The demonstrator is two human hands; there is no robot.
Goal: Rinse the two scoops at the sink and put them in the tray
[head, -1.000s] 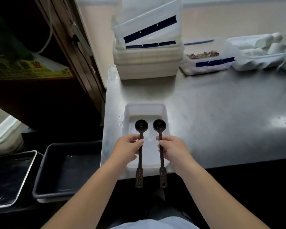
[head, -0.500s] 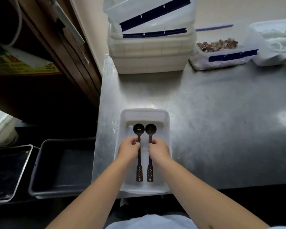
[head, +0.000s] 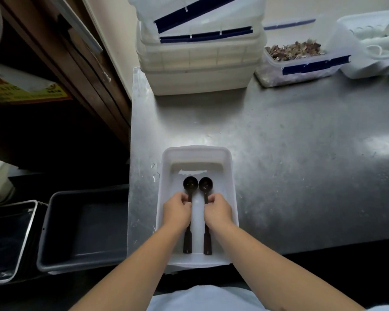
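Observation:
Two dark brown long-handled scoops lie side by side inside a white plastic tray [head: 230, 176] at the front left of the steel counter. My left hand [head: 176, 211] is closed around the handle of the left scoop [head: 190, 183]. My right hand [head: 218, 211] is closed around the handle of the right scoop [head: 206, 184]. Both bowls point away from me and face up. The handle ends rest near the tray's front wall. Both hands hide the middle of the handles.
A stack of white lidded containers [head: 198, 55] stands at the back of the steel counter [head: 301, 153]. A clear box of brown bits [head: 301, 61] and a white tub [head: 373, 46] sit at the back right. Grey bins [head: 83, 230] sit low on the left.
Both scoops came down from above the tray's front edge into the tray and moved closer together. My hands still grip the handles. The view tilted further down.

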